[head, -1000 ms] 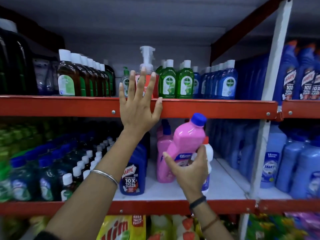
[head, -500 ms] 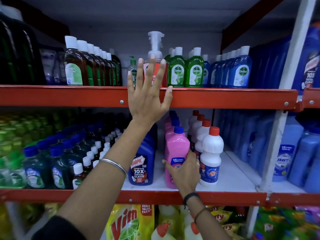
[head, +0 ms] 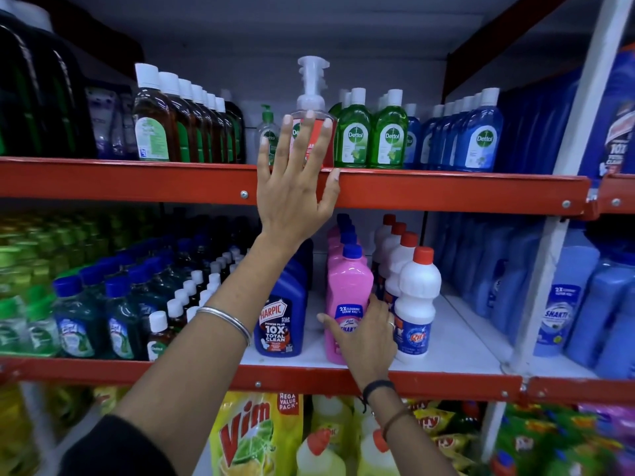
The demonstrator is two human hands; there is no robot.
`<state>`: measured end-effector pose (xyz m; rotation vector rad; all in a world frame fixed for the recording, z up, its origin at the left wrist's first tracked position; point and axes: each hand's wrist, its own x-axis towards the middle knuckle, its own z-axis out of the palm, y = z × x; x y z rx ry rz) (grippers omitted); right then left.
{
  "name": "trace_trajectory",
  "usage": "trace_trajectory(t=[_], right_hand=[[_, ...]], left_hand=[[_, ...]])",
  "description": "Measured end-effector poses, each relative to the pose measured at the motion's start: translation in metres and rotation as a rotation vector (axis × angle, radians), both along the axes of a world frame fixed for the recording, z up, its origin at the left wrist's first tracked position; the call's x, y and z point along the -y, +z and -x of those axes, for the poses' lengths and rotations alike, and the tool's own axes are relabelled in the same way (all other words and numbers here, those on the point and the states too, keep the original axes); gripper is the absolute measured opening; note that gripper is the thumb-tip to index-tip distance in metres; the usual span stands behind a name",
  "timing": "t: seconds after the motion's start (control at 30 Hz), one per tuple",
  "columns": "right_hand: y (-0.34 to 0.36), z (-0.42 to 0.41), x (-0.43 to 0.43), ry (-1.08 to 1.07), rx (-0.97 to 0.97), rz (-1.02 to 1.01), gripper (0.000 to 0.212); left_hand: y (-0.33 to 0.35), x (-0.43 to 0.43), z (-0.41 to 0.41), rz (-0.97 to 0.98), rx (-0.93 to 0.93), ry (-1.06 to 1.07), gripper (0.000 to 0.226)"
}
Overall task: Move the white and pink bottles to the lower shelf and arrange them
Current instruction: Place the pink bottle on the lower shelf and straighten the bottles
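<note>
A pink bottle (head: 348, 283) with a blue cap stands upright at the front of a row of pink bottles on the white middle shelf (head: 457, 348). My right hand (head: 367, 338) wraps its lower part, thumb on the left and fingers between it and the white bottle (head: 417, 293). That red-capped white bottle heads its own row just to the right, upright and nearly touching the pink one. My left hand (head: 292, 194) lies flat against the red beam of the upper shelf (head: 446, 194), fingers spread, holding nothing.
A blue Harpic bottle (head: 280, 321) stands left of the pink row. Small dark bottles (head: 178, 304) fill the shelf's left side, pale blue bottles (head: 563, 304) the right bay. Dettol bottles (head: 354, 132) and a pump bottle (head: 311, 97) line the upper shelf. Vim pouches (head: 254, 438) sit below.
One second ago my right hand held the pink bottle tilted in the air. It is now set down upright beside the white bottle. My left hand stayed on the beam.
</note>
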<state>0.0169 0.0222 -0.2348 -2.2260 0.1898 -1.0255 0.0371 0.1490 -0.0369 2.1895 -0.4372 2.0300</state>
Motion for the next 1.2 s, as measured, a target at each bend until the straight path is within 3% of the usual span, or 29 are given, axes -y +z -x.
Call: trace_trajectory(t=[0.1,0.2,0.37,0.5,0.63,0.7,0.83,1.0,1.2], right_hand=[[-0.002,0.023,0.008,-0.011,0.142,-0.031,0.09],[-0.012,0.045,0.029,0.144,0.336,-0.197,0.071],[-0.017,0.051,0.08,0.314,0.429,-0.46,0.049],[-0.01,0.037,0.115,0.442,0.24,-0.717,0.07],[-0.012,0.029,0.14,0.614,0.006,-0.889,0.119],[-0.011,0.027,0.146,0.66,-0.075,-0.925,0.115],[-0.007,0.023,0.151,0.714,-0.168,-0.953,0.085],[-0.004,0.023,0.155,0.759,-0.241,-0.947,0.092],[-0.007,0.021,0.159,0.774,-0.236,-0.938,0.095]], left_hand=[[-0.014,-0.001,0.006,-0.124,0.026,-0.08,0.052],[-0.044,0.011,0.02,-0.17,0.017,-0.28,0.049],[-0.108,0.051,0.038,-0.016,-0.314,-0.655,0.048],[-0.148,0.091,0.047,0.27,-0.679,-0.828,0.044],[-0.174,0.126,0.049,0.503,-0.918,-0.904,0.031],[-0.182,0.138,0.048,0.666,-1.025,-0.988,0.027],[-0.197,0.151,0.044,0.927,-1.145,-1.094,0.05],[-0.197,0.16,0.044,0.965,-1.121,-1.09,0.061],[-0.197,0.157,0.043,0.978,-1.175,-1.084,0.132]])
